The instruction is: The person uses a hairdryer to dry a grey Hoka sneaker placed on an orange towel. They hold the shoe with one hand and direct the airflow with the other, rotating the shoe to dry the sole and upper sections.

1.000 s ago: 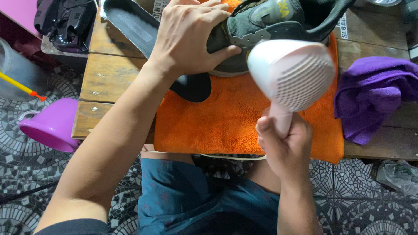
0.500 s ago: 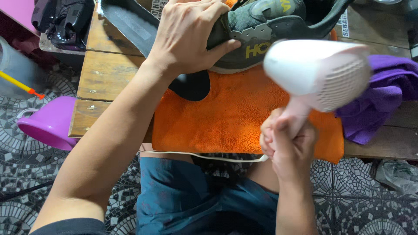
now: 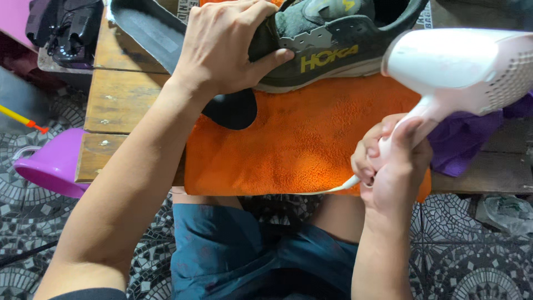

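While the dark grey shoe [image 3: 333, 47] sits on the orange towel [image 3: 300, 139] at top centre with its black insole [image 3: 166, 50] already out at upper left, drying looks mid-way: left hand [image 3: 222, 50] clamped over the shoe's upper, right hand [image 3: 391, 166] fisted tight on the white hair dryer [image 3: 461, 72] handle at right.

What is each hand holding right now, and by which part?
The left hand grips the dark shoe over its heel end, on the orange towel. The right hand holds the white hair dryer by its handle.
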